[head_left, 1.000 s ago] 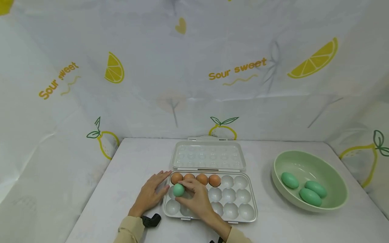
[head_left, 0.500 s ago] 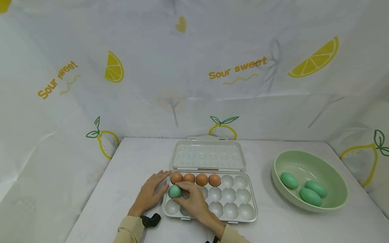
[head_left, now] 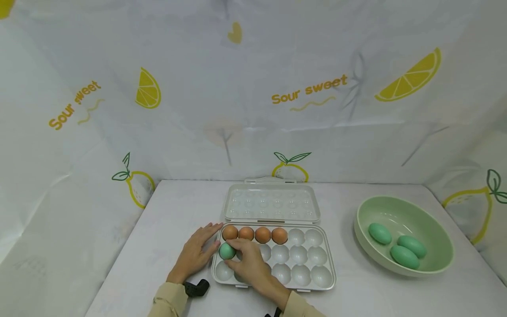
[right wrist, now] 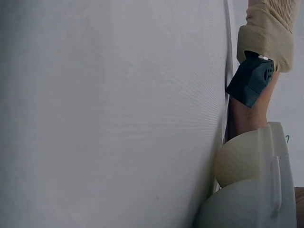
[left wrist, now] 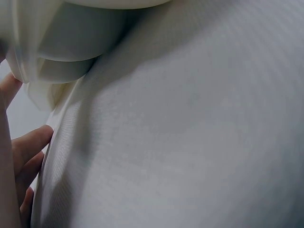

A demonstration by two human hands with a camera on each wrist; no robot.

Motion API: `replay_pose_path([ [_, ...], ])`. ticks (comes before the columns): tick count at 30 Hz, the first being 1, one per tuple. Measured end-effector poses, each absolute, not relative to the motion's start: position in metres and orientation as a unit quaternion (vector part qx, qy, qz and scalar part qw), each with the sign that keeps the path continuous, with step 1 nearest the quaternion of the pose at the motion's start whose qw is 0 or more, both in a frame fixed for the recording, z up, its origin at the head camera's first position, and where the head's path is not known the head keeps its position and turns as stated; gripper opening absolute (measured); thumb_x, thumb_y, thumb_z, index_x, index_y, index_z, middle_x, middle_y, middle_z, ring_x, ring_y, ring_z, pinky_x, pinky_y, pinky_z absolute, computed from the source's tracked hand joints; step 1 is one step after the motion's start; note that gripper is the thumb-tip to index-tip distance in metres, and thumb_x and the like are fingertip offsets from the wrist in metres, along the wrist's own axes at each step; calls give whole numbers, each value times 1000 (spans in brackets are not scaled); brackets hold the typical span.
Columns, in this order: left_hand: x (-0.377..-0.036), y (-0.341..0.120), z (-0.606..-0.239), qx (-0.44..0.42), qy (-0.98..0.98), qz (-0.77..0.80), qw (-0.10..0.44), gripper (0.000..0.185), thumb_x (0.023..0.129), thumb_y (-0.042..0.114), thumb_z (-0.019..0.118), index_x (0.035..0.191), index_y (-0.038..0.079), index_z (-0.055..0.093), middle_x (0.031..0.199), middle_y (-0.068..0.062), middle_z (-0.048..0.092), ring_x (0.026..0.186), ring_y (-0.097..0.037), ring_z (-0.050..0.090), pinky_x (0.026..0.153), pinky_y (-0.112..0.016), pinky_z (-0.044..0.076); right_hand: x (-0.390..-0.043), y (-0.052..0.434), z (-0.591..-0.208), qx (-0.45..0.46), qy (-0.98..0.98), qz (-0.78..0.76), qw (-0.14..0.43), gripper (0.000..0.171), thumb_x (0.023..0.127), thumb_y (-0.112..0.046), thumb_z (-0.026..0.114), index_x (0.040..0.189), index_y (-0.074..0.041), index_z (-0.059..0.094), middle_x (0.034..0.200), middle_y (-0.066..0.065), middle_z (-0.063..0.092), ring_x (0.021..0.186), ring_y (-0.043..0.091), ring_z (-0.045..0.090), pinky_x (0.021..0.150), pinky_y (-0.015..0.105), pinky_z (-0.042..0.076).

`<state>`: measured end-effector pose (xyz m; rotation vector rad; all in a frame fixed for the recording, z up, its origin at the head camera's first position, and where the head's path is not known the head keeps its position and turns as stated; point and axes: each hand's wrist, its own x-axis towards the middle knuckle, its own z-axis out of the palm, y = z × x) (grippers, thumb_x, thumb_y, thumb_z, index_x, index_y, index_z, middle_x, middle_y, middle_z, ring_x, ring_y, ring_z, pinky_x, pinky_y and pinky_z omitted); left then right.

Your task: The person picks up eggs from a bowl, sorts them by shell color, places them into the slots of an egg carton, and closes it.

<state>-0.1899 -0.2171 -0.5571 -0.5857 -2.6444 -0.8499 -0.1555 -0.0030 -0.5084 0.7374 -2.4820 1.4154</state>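
"Sour sweet" twice on the lemon-print backdrop (head_left: 253,88), apparently orange lettering

Bare table (head_left: 348,299) between carton (head_left: 317,281) and bowl (head_left: 439,264)

The egg tray (head_left: 317,281) lies mid-counter (head_left: 166,220), four eggs (head_left: 255,234) along its far row; the bowl (head_left: 439,264) sits right, holding three eggs (head_left: 398,246).

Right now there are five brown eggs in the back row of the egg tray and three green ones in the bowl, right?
Not quite: the head view shows four brown eggs in the egg tray's back row, not five. The bowl does hold three green eggs.
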Motion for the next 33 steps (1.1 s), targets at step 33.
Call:
replay_pose_path([
  [33,-189,-217,-557,-200,-923,-293,148,52,98,31,67,148,31,54,148,2,61,140,-35,55,122,-57,39,-150,9,-497,237,-791,561,59,48,78,-8,88,120,9,71,119,20,75,116,31,71,100,33,61],
])
